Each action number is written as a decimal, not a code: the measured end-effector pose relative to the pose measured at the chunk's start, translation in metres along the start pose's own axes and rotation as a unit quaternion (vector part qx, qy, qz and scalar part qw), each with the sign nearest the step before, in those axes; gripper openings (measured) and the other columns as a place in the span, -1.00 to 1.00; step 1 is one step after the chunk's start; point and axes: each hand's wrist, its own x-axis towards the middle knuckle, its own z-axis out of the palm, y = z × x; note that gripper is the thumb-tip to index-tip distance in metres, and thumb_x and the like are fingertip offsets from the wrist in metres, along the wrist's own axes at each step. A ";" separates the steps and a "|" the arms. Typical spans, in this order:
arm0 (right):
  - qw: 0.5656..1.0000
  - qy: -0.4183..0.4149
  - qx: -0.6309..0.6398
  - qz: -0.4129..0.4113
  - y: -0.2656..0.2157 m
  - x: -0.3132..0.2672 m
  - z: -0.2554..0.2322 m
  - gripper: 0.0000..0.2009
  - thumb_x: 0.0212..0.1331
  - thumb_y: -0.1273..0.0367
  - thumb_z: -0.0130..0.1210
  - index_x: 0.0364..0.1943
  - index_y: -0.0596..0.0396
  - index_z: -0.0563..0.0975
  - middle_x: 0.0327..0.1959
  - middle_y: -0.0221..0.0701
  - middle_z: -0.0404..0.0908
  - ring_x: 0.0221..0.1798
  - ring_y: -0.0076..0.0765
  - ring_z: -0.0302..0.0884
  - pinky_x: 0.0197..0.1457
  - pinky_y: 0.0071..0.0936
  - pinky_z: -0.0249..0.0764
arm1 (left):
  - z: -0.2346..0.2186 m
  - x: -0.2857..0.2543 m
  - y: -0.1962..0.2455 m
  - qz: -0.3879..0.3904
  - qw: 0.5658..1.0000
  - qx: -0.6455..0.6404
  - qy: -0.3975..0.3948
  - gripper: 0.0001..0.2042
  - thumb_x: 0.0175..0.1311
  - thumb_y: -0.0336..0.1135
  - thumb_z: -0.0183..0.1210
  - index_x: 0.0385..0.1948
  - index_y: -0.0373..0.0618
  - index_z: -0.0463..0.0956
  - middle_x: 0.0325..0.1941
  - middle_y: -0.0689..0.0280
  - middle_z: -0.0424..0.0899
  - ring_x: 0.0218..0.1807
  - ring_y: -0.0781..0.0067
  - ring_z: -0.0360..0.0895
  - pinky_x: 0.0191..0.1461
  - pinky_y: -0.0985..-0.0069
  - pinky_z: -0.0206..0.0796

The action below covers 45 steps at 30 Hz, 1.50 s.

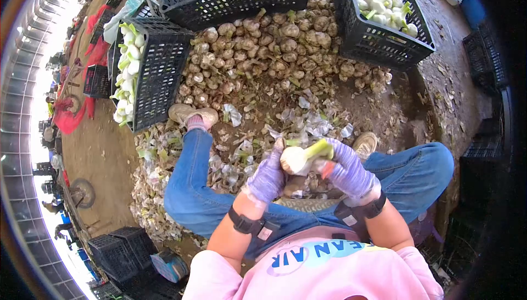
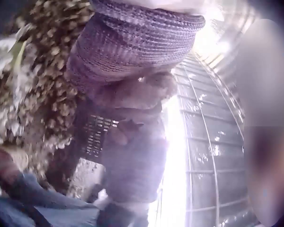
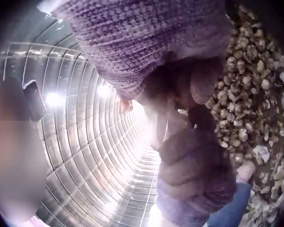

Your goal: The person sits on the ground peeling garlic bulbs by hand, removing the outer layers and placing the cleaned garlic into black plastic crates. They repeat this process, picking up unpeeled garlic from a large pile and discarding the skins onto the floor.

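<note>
A pale garlic bulb [image 1: 295, 160] with a thick green stem [image 1: 319, 148] is held between both hands over the lap. My left hand [image 1: 268, 178], in a purple knitted glove, grips the bulb from its root side. On the stem side, my right hand [image 1: 351, 173] curls its fingers round the bulb and stem; its glove is purple too, with an orange patch at the fingertips. Seen from the right wrist, the right glove [image 3: 151, 42] faces the left glove [image 3: 194, 170], with pale skin between them. The left glove [image 2: 132, 47] mostly hides the bulb in the left wrist view.
Unpeeled garlic [image 1: 263, 47] lies heaped ahead, with peeled skins [image 1: 241, 152] strewn round the shoes. Black crates of cleaned garlic stand at the left [image 1: 159, 75], back [image 1: 241, 6] and right [image 1: 384, 42]. Stacked crates [image 1: 123, 250] sit behind on the left.
</note>
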 end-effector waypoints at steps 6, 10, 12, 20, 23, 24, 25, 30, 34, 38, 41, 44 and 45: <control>0.997 0.039 0.027 0.064 0.025 0.002 -0.004 -0.65 0.18 0.29 0.05 0.00 0.17 0.39 -0.11 -0.38 0.48 -0.08 -0.51 0.42 -0.01 -0.56 0.37 | 0.016 0.010 -0.019 0.292 0.931 0.197 0.098 -0.37 0.11 0.27 0.01 0.00 -0.13 0.33 -0.13 0.33 0.48 -0.20 0.53 0.49 -0.25 0.57 0.39; 0.927 0.015 0.367 0.073 0.040 0.001 -0.002 -0.32 -0.03 -0.17 0.08 -0.03 0.14 0.39 -0.04 -0.25 0.47 0.03 -0.20 0.43 0.16 -0.26 0.33 | 0.022 0.002 -0.007 0.203 0.977 0.058 -0.016 -0.45 0.06 0.14 0.18 -0.08 -0.10 0.33 -0.18 0.29 0.49 -0.18 0.46 0.50 -0.11 0.52 0.41; 0.895 0.071 0.433 0.082 0.052 0.001 -0.006 -0.34 -0.02 -0.15 0.08 -0.02 0.14 0.39 0.00 -0.24 0.44 0.07 -0.18 0.40 0.19 -0.19 0.30 | 0.032 -0.003 0.000 0.220 0.975 0.039 0.005 -0.47 0.03 0.11 0.22 -0.12 -0.09 0.33 -0.20 0.27 0.51 -0.15 0.37 0.52 -0.07 0.44 0.42; 0.914 0.066 0.399 -0.028 0.021 0.006 0.002 -0.44 0.03 -0.02 0.12 -0.04 0.14 0.39 -0.08 -0.26 0.48 0.00 -0.20 0.44 0.17 -0.22 0.33 | 0.018 -0.004 0.007 0.287 0.944 0.165 -0.015 -0.50 0.09 -0.13 0.24 0.04 -0.15 0.36 -0.02 0.22 0.48 -0.02 0.37 0.47 -0.04 0.51 0.39; 0.913 0.043 0.404 -0.032 0.016 0.004 0.004 -0.59 0.10 0.12 0.10 -0.12 0.16 0.42 -0.16 -0.28 0.51 -0.04 -0.24 0.46 0.10 -0.28 0.39 | 0.016 -0.003 0.009 0.390 0.866 0.304 0.075 -0.65 0.08 -0.30 0.25 -0.08 -0.15 0.48 -0.08 0.24 0.53 -0.06 0.41 0.49 -0.03 0.57 0.35; 0.914 0.043 0.403 -0.033 0.011 0.005 0.002 -0.59 0.10 0.12 0.10 -0.12 0.16 0.42 -0.16 -0.28 0.51 -0.04 -0.24 0.46 0.10 -0.28 0.39 | 0.017 -0.004 0.013 0.416 0.837 0.343 0.091 -0.68 0.07 -0.33 0.25 -0.12 -0.14 0.51 -0.08 0.23 0.54 -0.07 0.41 0.49 -0.02 0.58 0.34; 0.909 0.054 0.414 -0.011 0.004 0.005 -0.001 -0.66 0.12 0.18 0.08 -0.17 0.17 0.44 -0.19 -0.28 0.51 -0.06 -0.25 0.47 0.07 -0.29 0.42 | 0.019 -0.010 0.017 0.403 0.849 0.328 0.092 -0.74 0.03 -0.36 0.28 -0.21 -0.13 0.56 -0.06 0.21 0.53 -0.05 0.38 0.48 0.00 0.53 0.34; 0.933 0.311 0.115 -0.138 0.000 0.013 -0.020 -0.70 0.18 0.27 0.02 -0.13 0.21 0.41 -0.18 -0.21 0.51 -0.03 -0.19 0.47 0.06 -0.25 0.47 | -0.001 -0.009 0.010 0.448 0.885 0.129 -0.017 -0.75 0.03 -0.46 0.25 -0.20 -0.14 0.54 -0.08 0.20 0.54 -0.10 0.46 0.49 -0.08 0.57 0.36; 0.875 0.382 -0.194 -0.225 -0.028 0.001 -0.012 -0.65 0.19 0.24 0.02 -0.05 0.19 0.36 -0.09 -0.21 0.47 0.02 -0.20 0.45 0.11 -0.22 0.44 | 0.005 -0.005 0.008 0.374 0.922 -0.091 0.047 -0.56 0.02 -0.37 0.29 -0.02 -0.17 0.40 -0.02 0.19 0.51 -0.11 0.42 0.54 -0.26 0.64 0.47; 0.980 0.101 0.046 -0.168 -0.022 -0.004 -0.015 -0.55 0.10 0.19 0.14 0.03 0.08 0.38 -0.03 -0.26 0.45 -0.03 -0.25 0.46 0.08 -0.35 0.39 | -0.011 0.005 0.005 0.331 0.926 -0.179 0.000 -0.53 0.10 -0.31 0.23 0.07 -0.12 0.31 0.03 0.20 0.47 0.00 0.28 0.50 -0.01 0.32 0.49; 0.958 0.041 -0.272 -0.085 -0.005 0.001 -0.010 -0.65 0.13 0.26 0.10 -0.05 0.15 0.46 -0.14 -0.17 0.54 -0.05 -0.19 0.49 0.07 -0.33 0.37 | -0.020 0.021 0.008 0.316 0.910 -0.266 -0.029 -0.67 0.24 -0.23 0.07 -0.01 -0.13 0.36 -0.02 0.19 0.50 0.08 0.19 0.44 0.05 0.15 0.43; 0.935 0.031 -0.352 -0.037 0.012 0.006 -0.008 -0.69 0.09 0.33 0.11 -0.11 0.20 0.49 -0.16 -0.12 0.55 -0.03 -0.11 0.48 0.07 -0.35 0.35 | -0.050 0.046 0.021 0.292 0.932 -0.193 0.092 -0.70 0.11 -0.14 0.21 -0.20 -0.06 0.46 -0.22 0.22 0.58 -0.14 0.31 0.54 -0.12 0.29 0.51; 0.953 0.026 -0.302 -0.015 0.022 0.009 -0.010 -0.70 0.10 0.36 0.08 -0.09 0.19 0.48 -0.13 -0.12 0.54 -0.01 -0.09 0.47 0.07 -0.33 0.35 | -0.059 0.060 0.024 0.289 0.933 -0.192 0.094 -0.70 0.11 -0.14 0.21 -0.20 -0.06 0.46 -0.22 0.22 0.58 -0.14 0.31 0.54 -0.12 0.29 0.51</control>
